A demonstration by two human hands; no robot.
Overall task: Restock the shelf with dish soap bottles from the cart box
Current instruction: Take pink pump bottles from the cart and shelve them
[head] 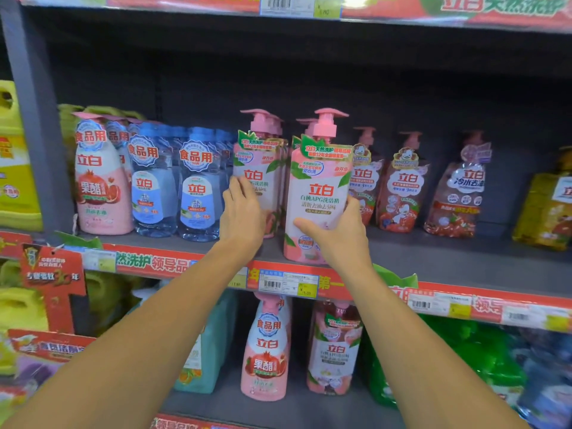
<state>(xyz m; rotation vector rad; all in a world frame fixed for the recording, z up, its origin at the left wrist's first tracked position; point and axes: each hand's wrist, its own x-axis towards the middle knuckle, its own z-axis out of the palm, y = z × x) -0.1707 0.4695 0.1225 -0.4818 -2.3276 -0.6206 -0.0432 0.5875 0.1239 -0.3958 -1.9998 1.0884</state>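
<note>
- Right hand (335,233) grips the front pump bottle (315,196) low, mid-frame.
- Left hand (243,212) presses flat against the neighbouring bottle (258,168).
- Likely heavy, slick plastic; hold the body, not the pump.

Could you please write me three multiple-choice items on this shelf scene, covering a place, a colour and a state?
1. Where does the bottle gripped by the right hand stand?
A. top shelf
B. middle shelf's front edge
C. bottom shelf

2. What colour is that peach bottle's pump?
A. blue
B. yellow
C. pink

3. What is the left hand doing?
A. lying against a neighbouring pink bottle
B. hanging idle
C. lifting a blue bottle

Answers: B, its base sits by the price strip; C, the pump head is pink; A, its fingers rest on that bottle's label.
</note>
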